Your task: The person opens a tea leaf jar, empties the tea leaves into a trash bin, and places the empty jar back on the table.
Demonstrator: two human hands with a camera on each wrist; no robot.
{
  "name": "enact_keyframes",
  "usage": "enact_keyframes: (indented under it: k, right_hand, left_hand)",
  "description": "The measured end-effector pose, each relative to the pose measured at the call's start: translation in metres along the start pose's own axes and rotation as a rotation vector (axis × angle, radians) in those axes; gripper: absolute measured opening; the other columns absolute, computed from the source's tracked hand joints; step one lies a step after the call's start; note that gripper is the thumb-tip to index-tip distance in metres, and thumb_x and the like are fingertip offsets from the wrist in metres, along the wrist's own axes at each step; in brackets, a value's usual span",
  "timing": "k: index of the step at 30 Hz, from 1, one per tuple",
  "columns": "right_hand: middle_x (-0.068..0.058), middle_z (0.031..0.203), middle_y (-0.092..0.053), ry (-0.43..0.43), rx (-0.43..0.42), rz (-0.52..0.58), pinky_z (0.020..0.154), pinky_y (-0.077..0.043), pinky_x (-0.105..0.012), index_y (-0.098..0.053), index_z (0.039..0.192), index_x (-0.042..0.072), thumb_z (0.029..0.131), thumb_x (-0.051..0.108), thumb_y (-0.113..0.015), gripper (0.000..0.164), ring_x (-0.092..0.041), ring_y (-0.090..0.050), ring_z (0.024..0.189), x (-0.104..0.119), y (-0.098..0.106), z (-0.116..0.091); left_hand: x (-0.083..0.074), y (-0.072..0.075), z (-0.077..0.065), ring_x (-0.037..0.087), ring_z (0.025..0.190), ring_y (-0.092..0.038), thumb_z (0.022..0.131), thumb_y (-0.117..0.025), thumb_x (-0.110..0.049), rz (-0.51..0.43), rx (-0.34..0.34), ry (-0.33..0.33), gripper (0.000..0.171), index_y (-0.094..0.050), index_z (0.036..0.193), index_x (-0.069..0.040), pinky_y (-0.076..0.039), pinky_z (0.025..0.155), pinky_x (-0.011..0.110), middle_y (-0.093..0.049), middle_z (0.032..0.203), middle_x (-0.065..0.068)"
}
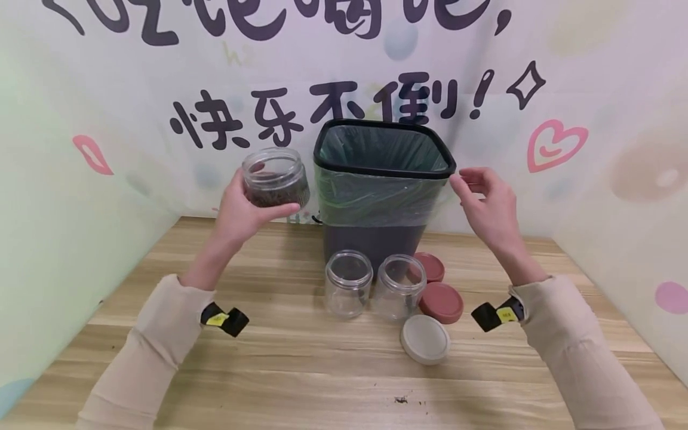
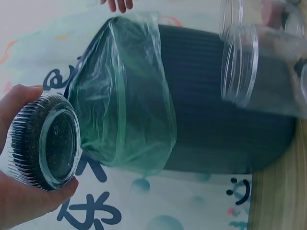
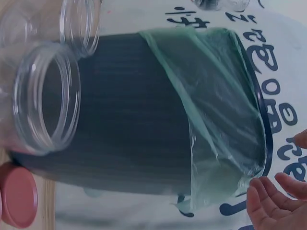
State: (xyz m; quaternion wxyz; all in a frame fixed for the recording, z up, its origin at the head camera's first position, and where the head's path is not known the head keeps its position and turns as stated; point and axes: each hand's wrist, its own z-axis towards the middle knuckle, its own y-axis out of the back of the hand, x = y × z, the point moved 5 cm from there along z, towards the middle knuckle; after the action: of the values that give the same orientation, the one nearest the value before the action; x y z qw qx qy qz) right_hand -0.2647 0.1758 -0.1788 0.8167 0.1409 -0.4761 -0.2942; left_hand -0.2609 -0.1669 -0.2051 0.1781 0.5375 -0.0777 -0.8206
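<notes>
My left hand (image 1: 236, 212) grips a clear open-topped jar (image 1: 276, 179) with dark loose matter in its lower part. It is raised just left of the bin's rim, and the left wrist view shows the ribbed side and round base of this jar (image 2: 60, 143). A dark bin (image 1: 371, 239) stands at the back, lined with a thin green bag (image 1: 376, 197) folded over its rim. At the rim's right front corner is my right hand (image 1: 489, 209), fingers loosely bent and holding nothing; its fingertips (image 3: 256, 184) are right by the bag's edge in the right wrist view.
Two clear lidless jars, a left one (image 1: 348, 289) and a right one (image 1: 395, 295), stand before the bin. Beside them lie two red lids (image 1: 442, 303) and a white lid (image 1: 426, 339). Dark crumbs (image 1: 400, 399) dot the wooden table (image 1: 279, 364). A printed cloth (image 1: 484, 137) hangs behind.
</notes>
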Motion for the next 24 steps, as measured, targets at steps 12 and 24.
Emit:
enact_keyframes:
  k: [12,24]
  right_hand:
    - [-0.027,0.127,-0.041,-0.129,0.185,-0.152,0.094,-0.035,-0.049,-0.034,0.131,-0.006,0.091,0.049,-0.034,0.067,-0.038,-0.04,0.114,-0.002,-0.005,0.039]
    - [-0.004,0.057,-0.035,-0.121,0.284,-0.302,0.052,-0.03,-0.029,-0.047,0.073,-0.001,0.092,0.038,-0.039,0.044,-0.02,-0.038,0.059,0.008,-0.018,0.066]
  left_hand:
    - [-0.014,0.012,0.05,0.023,0.119,-0.037,0.06,-0.081,-0.03,0.218,-0.031,0.008,0.095,-0.027,0.135,-0.007,-0.034,0.097,0.04,-0.041,0.129,0.011]
    - [-0.039,0.01,0.088,0.027,0.124,-0.032,0.065,-0.076,-0.032,0.398,0.003,0.017,0.093,-0.023,0.136,-0.005,-0.033,0.098,0.041,-0.036,0.134,0.014]
